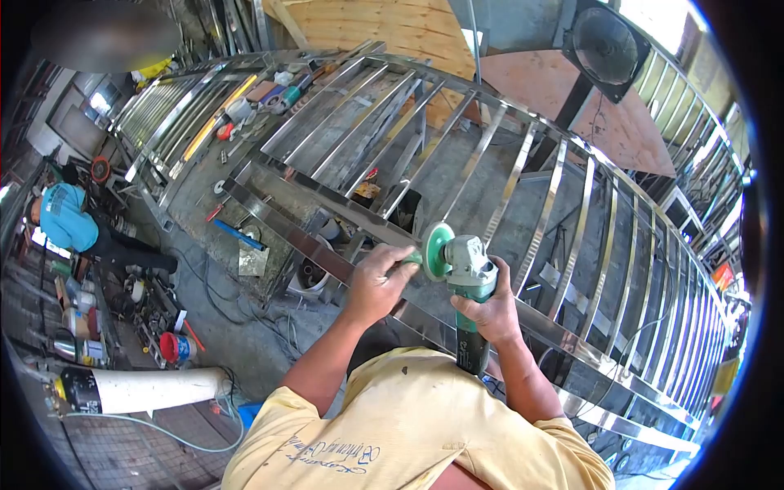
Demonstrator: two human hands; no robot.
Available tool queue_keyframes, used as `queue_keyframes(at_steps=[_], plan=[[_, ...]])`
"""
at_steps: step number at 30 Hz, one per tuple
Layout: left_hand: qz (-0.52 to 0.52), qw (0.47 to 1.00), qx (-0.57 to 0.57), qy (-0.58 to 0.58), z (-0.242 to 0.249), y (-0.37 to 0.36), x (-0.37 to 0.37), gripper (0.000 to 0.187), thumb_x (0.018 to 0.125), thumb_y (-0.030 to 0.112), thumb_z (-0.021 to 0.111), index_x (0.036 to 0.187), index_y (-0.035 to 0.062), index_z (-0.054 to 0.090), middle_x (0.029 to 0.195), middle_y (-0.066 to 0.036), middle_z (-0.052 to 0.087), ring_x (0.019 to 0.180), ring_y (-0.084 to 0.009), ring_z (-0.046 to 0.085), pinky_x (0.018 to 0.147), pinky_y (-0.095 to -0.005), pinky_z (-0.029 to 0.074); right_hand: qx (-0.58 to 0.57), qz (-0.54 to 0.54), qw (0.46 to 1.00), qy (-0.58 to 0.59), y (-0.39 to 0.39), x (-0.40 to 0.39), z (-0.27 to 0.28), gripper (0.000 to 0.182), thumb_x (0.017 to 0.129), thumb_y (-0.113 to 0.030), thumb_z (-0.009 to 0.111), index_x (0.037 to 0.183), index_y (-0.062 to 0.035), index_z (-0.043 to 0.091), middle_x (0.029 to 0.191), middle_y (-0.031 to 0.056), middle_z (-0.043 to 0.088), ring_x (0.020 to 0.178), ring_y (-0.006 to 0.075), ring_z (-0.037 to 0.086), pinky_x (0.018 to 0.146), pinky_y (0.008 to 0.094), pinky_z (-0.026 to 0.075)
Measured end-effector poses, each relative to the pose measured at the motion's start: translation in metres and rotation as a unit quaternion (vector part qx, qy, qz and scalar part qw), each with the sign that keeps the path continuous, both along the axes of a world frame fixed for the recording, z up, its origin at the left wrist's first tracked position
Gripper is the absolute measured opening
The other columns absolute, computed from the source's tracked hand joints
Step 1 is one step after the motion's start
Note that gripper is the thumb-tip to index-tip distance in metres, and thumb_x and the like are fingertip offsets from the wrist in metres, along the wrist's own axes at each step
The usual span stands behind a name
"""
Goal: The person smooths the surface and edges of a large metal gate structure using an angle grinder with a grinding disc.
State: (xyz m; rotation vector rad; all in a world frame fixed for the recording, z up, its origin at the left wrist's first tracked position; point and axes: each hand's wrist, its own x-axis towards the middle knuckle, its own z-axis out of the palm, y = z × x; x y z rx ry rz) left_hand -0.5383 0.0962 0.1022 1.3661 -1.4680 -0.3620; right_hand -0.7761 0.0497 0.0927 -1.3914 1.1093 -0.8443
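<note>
My right hand [492, 310] is wrapped round the body of an angle grinder [471, 286], held upright in front of my chest. A round green-and-white disc [438, 251] is fitted on its head, facing left. Between the closed fingers of my left hand [380, 282] is a small green block [414, 257], its end right at the disc's face. Below and beyond the hands lies a shiny metal frame [510, 175] with many parallel bars; its near rail [314, 255] passes under my left hand.
Tools and bottles [282, 100] lie on the frame's far left part. Another person [77, 224] in a blue shirt bends over at the left. A gas cylinder [155, 390] lies at lower left, near a red bucket [175, 348]. Cables [273, 322] trail over the floor. A fan-like speaker [606, 46] stands behind.
</note>
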Motion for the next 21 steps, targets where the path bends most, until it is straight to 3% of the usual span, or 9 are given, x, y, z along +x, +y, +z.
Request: queue_keyframes(at_steps=[3,5,7,9,11,13,15,18,21], plan=[[0.157,0.985,0.048,0.045,-0.025,0.008,0.073,0.022,0.091,0.009,0.075,0.112,0.0034,0.073,0.105,-0.015,0.071,0.094,-0.0295,0.070,0.084,-0.0381,0.056,0.002,-0.015,0.999,-0.044,-0.010,0.032,-0.006,0.097,0.068,-0.025,0.095,0.144,-0.0049,0.037,0.122,0.0087,0.062,0.113,0.0174,0.058,0.102,0.0323,0.047],[0.291,0.955,0.060,-0.016,-0.044,0.020,0.145,0.024,0.092,0.013,0.073,0.114,0.0033,0.073,0.107,-0.016,0.071,0.098,-0.0308,0.070,0.086,-0.0393,0.055,0.010,-0.009,0.997,-0.072,-0.024,0.048,-0.024,0.100,0.067,-0.030,0.098,0.143,-0.0058,0.039,0.122,0.0077,0.062,0.113,0.0169,0.058,0.102,0.0319,0.047],[0.390,0.911,0.129,-0.016,-0.089,0.041,0.229,0.030,0.094,0.019,0.073,0.118,0.0005,0.072,0.110,-0.013,0.071,0.097,-0.0248,0.069,0.087,-0.0367,0.054,-0.008,-0.009,1.000,0.007,-0.044,0.071,-0.035,0.102,0.067,-0.042,0.099,0.143,-0.0053,0.041,0.121,0.0108,0.065,0.113,0.0202,0.061,0.101,0.0338,0.049],[0.441,0.876,0.186,-0.066,-0.116,0.063,0.292,0.031,0.091,0.019,0.072,0.117,0.0018,0.072,0.107,-0.018,0.069,0.099,-0.0363,0.068,0.089,-0.0438,0.054,-0.017,-0.011,0.995,0.094,-0.065,0.100,-0.037,0.102,0.068,-0.047,0.097,0.143,-0.0046,0.042,0.119,0.0137,0.068,0.111,0.0229,0.065,0.099,0.0355,0.051],[0.449,0.858,0.241,-0.069,-0.138,0.074,0.340,0.031,0.092,0.019,0.071,0.117,0.0016,0.071,0.108,-0.020,0.069,0.100,-0.0387,0.067,0.089,-0.0460,0.053,-0.080,-0.001,0.972,0.222,-0.087,0.140,-0.018,0.096,0.071,-0.043,0.094,0.142,-0.0033,0.043,0.108,0.0202,0.074,0.102,0.0282,0.072,0.092,0.0394,0.056],[0.434,0.855,0.269,-0.085,-0.147,0.073,0.367,0.030,0.092,0.019,0.069,0.117,0.0018,0.071,0.109,-0.021,0.068,0.101,-0.0410,0.066,0.088,-0.0479,0.053,-0.068,0.022,0.956,0.283,-0.104,0.187,0.007,0.091,0.072,-0.037,0.093,0.141,-0.0037,0.044,0.106,0.0215,0.074,0.099,0.0313,0.074,0.088,0.0405,0.057],[0.430,0.860,0.271,-0.051,-0.154,0.063,0.397,0.031,0.092,0.020,0.069,0.117,0.0032,0.070,0.110,-0.022,0.068,0.101,-0.0425,0.066,0.088,-0.0491,0.052,-0.115,0.037,0.959,0.255,-0.127,0.225,-0.001,0.087,0.073,-0.035,0.092,0.139,-0.0042,0.045,0.104,0.0233,0.074,0.098,0.0353,0.075,0.085,0.0430,0.057],[0.436,0.860,0.241,-0.108,-0.148,0.059,0.438,0.030,0.094,0.023,0.067,0.118,0.0065,0.068,0.115,-0.021,0.067,0.107,-0.0441,0.065,0.091,-0.0512,0.052,-0.172,0.074,0.922,0.340,-0.154,0.270,-0.007,0.091,0.073,-0.033,0.090,0.145,-0.0083,0.042,0.110,0.0269,0.073,0.103,0.0445,0.072,0.086,0.0501,0.058],[0.454,0.813,0.344,-0.118,-0.125,0.054,0.462,0.029,0.094,0.025,0.067,0.119,0.0099,0.068,0.117,-0.021,0.067,0.108,-0.0448,0.064,0.090,-0.0520,0.053,-0.161,0.106,0.896,0.399,-0.165,0.301,0.010,0.095,0.073,-0.035,0.089,0.150,-0.0116,0.039,0.111,0.0264,0.073,0.104,0.0455,0.071,0.089,0.0514,0.057]])
